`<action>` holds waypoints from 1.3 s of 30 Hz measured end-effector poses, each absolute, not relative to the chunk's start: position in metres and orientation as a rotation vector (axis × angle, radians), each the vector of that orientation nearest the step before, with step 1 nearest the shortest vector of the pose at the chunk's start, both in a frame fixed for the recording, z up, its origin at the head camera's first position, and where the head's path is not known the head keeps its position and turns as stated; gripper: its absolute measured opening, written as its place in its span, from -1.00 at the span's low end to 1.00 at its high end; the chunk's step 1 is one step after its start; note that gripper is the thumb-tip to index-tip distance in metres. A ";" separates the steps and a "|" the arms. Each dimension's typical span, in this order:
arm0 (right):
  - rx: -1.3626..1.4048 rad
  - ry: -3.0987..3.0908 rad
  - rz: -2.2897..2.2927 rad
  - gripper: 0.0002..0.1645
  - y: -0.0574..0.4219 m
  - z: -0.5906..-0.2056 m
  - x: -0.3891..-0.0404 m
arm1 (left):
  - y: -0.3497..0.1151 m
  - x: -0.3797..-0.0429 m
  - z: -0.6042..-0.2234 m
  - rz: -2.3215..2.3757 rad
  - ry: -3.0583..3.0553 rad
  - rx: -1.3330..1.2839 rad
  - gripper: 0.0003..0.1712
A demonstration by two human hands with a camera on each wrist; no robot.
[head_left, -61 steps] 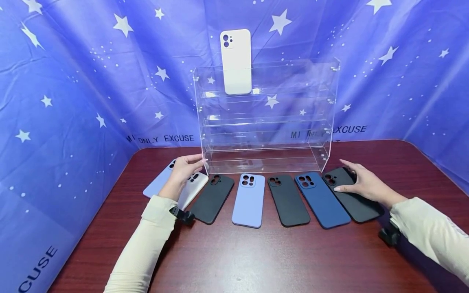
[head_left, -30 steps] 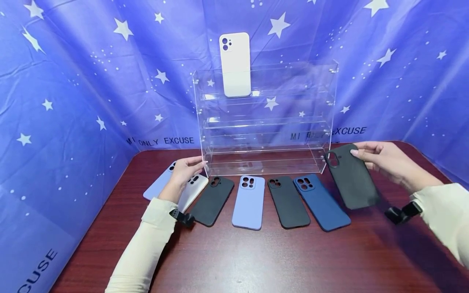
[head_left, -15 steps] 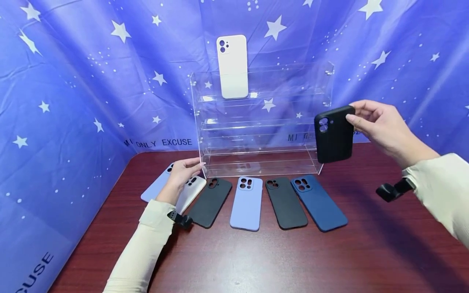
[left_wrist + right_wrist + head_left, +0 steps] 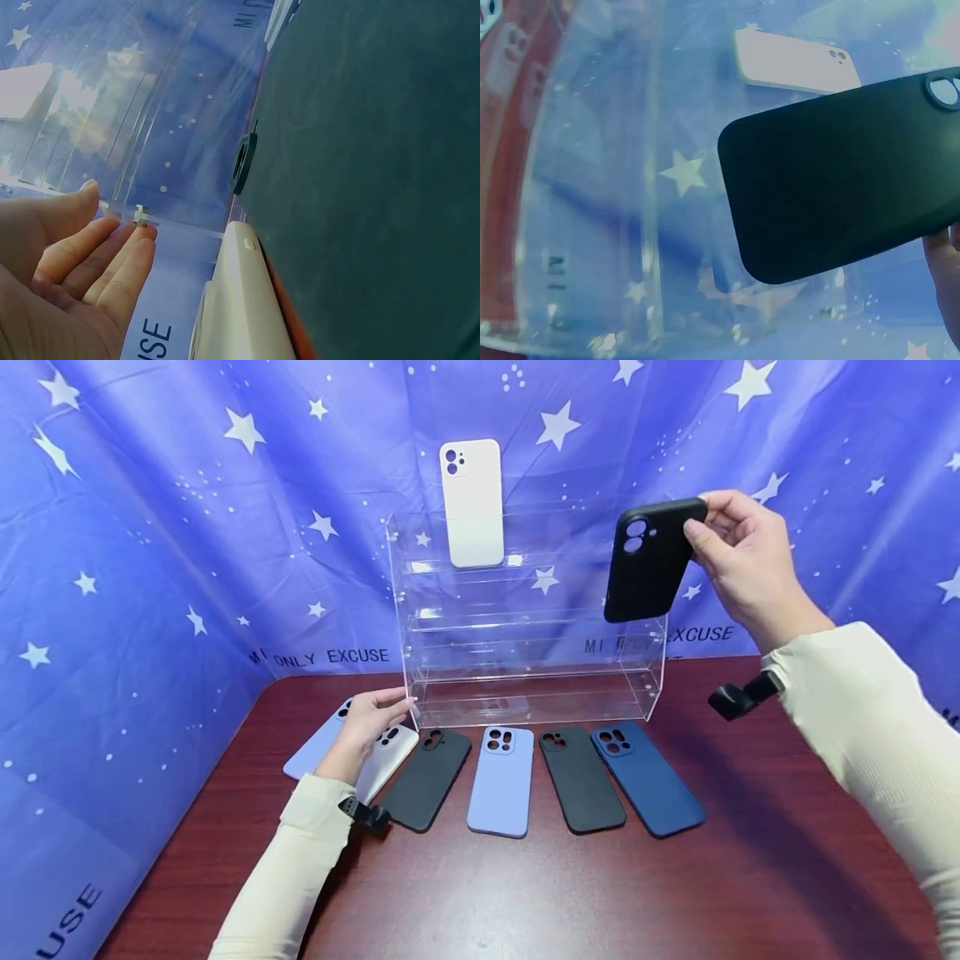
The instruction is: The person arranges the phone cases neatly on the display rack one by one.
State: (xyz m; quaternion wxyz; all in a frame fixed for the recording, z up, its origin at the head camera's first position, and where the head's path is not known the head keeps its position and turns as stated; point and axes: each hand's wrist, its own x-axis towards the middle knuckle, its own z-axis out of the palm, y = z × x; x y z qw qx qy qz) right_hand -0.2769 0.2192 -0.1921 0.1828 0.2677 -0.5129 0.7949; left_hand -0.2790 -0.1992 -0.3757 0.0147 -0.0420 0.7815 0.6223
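Observation:
My right hand (image 4: 753,560) pinches a black phone case (image 4: 651,564) by its upper right corner, thumb on the back face. The case hangs in front of the upper right of a clear acrylic display rack (image 4: 528,677). In the right wrist view the black case (image 4: 832,180) fills the middle, and only a little of the hand shows at the right. My left hand (image 4: 365,727) touches the rack's lower left side, fingers nearly straight in the left wrist view. A white phone case (image 4: 474,506) stands upright on the top tier, left of centre.
Along the rack's front lie a light blue case (image 4: 501,789), a black case (image 4: 583,785) and a dark blue case (image 4: 651,781). Further left are another black case (image 4: 431,781), a white case (image 4: 386,764) and a light blue case (image 4: 318,743). A starry curtain (image 4: 165,543) surrounds the table (image 4: 480,893).
My right hand has picked up the rightmost black case from the table and raised it up and leftward to the rack's upper right. The left hand stays at the rack's side.

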 end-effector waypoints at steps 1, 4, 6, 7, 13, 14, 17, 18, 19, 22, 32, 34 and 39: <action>0.734 -1.430 2.240 -0.87 0.216 -0.190 -0.280 | -0.199 -0.278 -0.377 1.931 2.435 -0.136 -0.53; 0.666 -1.378 2.222 -0.89 0.207 -0.181 -0.290 | -0.200 -0.277 -0.378 1.928 2.431 -0.145 -0.53; 0.634 -1.330 2.218 -0.88 0.200 -0.173 -0.297 | -0.200 -0.276 -0.379 1.930 2.422 -0.149 -0.52; 0.620 -1.310 2.213 -0.87 0.197 -0.169 -0.301 | -0.201 -0.276 -0.380 1.929 2.421 -0.153 -0.52; 0.576 -1.274 2.168 -0.85 0.179 -0.141 -0.322 | -0.201 -0.278 -0.378 1.930 2.436 -0.134 -0.52; 0.575 -1.287 2.157 -0.85 0.176 -0.138 -0.325 | -0.201 -0.278 -0.377 1.928 2.438 -0.130 -0.52; 0.575 -1.327 2.110 -0.85 0.169 -0.132 -0.332 | -0.199 -0.279 -0.376 1.920 2.437 -0.122 -0.52; 0.577 -1.334 2.094 -0.85 0.167 -0.130 -0.334 | -0.199 -0.279 -0.376 1.917 2.437 -0.126 -0.52; 0.582 -1.332 2.081 -0.86 0.165 -0.129 -0.336 | -0.198 -0.280 -0.376 1.917 2.433 -0.124 -0.52; 0.584 -1.311 2.050 -0.86 0.162 -0.125 -0.341 | -0.198 -0.281 -0.376 1.914 2.430 -0.117 -0.51; 0.502 -1.251 1.976 -0.84 0.160 -0.124 -0.362 | -0.200 -0.281 -0.378 1.909 2.440 -0.127 -0.52; 0.511 -1.271 1.971 -0.84 0.160 -0.124 -0.365 | -0.200 -0.281 -0.379 1.918 2.439 -0.122 -0.53; 0.560 -1.360 1.989 -0.82 0.161 -0.127 -0.371 | -0.201 -0.282 -0.378 1.921 2.445 -0.113 -0.53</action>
